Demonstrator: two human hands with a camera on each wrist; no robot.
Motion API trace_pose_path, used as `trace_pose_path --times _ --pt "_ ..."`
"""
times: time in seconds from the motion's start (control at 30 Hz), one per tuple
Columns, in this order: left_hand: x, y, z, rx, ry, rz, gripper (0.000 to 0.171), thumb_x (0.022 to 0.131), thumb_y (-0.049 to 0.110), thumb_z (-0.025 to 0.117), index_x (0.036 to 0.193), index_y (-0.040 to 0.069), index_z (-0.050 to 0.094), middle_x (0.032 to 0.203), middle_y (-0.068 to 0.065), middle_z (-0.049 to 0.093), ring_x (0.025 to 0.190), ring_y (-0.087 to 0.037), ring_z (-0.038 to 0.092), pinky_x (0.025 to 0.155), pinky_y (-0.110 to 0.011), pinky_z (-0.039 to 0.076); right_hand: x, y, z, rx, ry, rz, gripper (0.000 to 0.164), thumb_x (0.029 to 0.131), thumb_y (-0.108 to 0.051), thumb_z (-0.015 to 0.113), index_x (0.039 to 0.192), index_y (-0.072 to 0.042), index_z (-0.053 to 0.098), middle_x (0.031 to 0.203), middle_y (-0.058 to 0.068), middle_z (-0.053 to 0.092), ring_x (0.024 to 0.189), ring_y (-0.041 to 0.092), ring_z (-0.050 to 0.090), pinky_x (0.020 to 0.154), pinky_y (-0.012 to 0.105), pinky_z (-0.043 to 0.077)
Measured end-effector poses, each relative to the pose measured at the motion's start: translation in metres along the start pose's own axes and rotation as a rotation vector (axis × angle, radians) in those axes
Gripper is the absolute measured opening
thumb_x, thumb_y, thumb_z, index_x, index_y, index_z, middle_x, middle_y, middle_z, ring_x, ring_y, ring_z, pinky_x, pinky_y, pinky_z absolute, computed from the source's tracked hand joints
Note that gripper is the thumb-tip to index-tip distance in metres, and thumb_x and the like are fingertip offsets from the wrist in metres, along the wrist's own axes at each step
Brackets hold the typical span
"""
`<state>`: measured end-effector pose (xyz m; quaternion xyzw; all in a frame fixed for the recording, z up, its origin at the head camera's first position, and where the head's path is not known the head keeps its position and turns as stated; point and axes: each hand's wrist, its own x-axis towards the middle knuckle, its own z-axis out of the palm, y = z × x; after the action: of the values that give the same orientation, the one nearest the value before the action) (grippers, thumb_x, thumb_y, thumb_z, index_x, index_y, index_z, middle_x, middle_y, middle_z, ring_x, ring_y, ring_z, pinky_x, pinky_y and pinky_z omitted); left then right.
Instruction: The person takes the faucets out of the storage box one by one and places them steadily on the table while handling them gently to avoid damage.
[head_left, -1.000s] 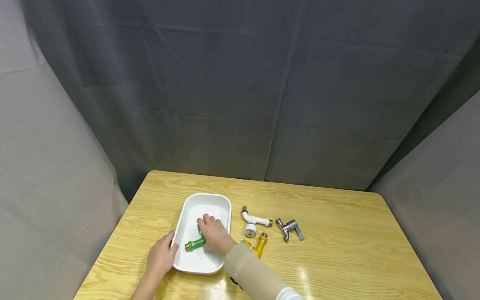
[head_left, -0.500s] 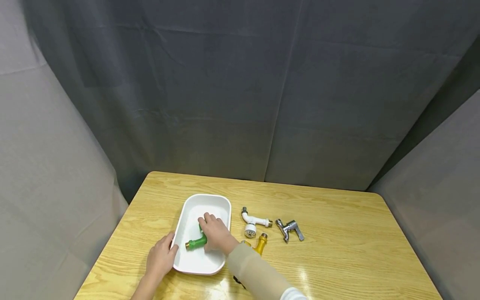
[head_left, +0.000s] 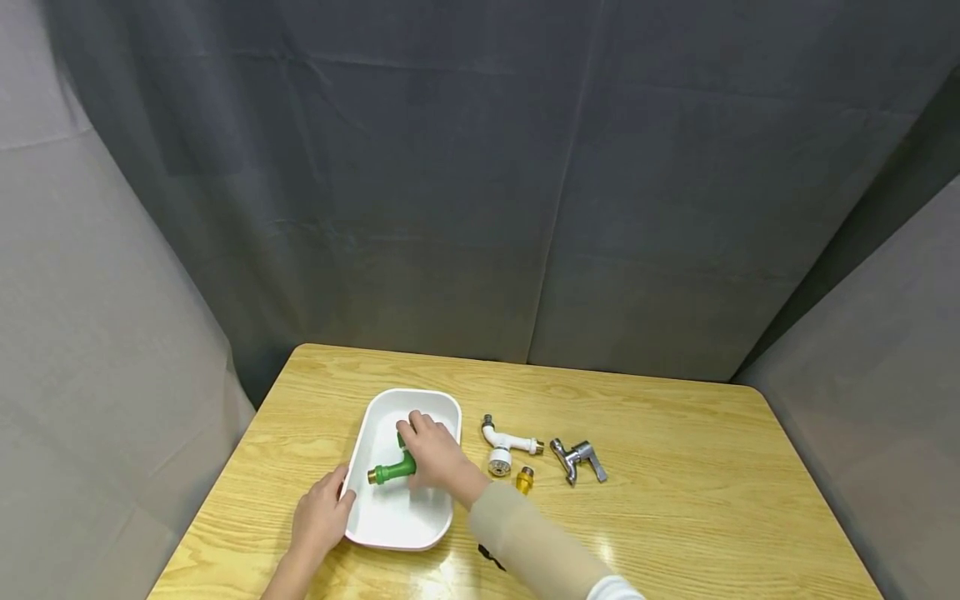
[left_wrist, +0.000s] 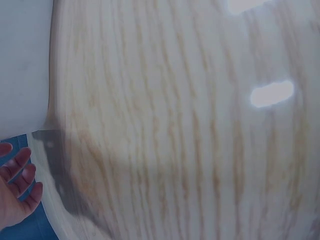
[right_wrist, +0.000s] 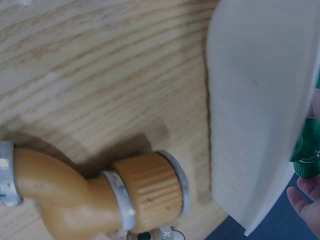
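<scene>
In the head view my right hand [head_left: 435, 454] grips a green faucet [head_left: 393, 471] over the white tray [head_left: 393, 525]. The faucet's brass threaded end points left; my fingers hide its other parts. My left hand [head_left: 318, 517] rests at the tray's left rim, thumb and forefinger against it. Loosely extended fingers [left_wrist: 22, 177] show beyond the tray's edge in the left wrist view. In the right wrist view, part of the green faucet [right_wrist: 310, 142] shows past the tray's wall [right_wrist: 255, 100].
Right of the tray lie a white faucet [head_left: 513, 442] and a chrome faucet [head_left: 577, 458]. A yellow faucet [head_left: 525, 479] is mostly hidden by my right forearm; the right wrist view shows its ribbed collar [right_wrist: 150, 187]. A grey curtain [head_left: 420, 208] hangs behind the wooden table [head_left: 690, 500].
My right hand and the green faucet have shifted slightly up in the head view. My forearm has moved right and now covers more of the yellow faucet. The left hand stays at the rim.
</scene>
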<state>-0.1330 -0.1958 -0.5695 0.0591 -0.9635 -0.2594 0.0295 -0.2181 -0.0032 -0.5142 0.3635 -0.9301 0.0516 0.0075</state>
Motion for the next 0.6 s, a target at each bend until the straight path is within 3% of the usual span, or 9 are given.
trace_pose_path --times 0.37,0.6 --pt "0.000 -0.001 0.000 -0.001 0.007 0.000 0.042 0.088 0.017 0.048 0.128 0.005 0.049 0.119 -0.019 0.058 0.106 -0.039 0.055 0.087 -0.055 0.041 -0.012 0.010 -0.023 0.071 0.117 -0.010 0.073 0.058 -0.034 0.078 0.119 -0.016 0.041 0.105 0.001 0.039 0.086 0.013 0.040 0.071 0.026 0.041" --pt "0.000 -0.001 0.000 -0.003 0.010 0.015 0.042 0.088 0.017 0.047 0.127 0.005 0.050 0.117 -0.019 0.058 0.105 -0.039 0.055 0.085 -0.054 0.041 -0.025 0.022 -0.033 0.147 0.163 0.036 0.073 0.060 -0.029 0.077 0.122 -0.016 0.041 0.114 0.004 0.041 0.093 0.015 0.043 0.077 0.030 0.044"
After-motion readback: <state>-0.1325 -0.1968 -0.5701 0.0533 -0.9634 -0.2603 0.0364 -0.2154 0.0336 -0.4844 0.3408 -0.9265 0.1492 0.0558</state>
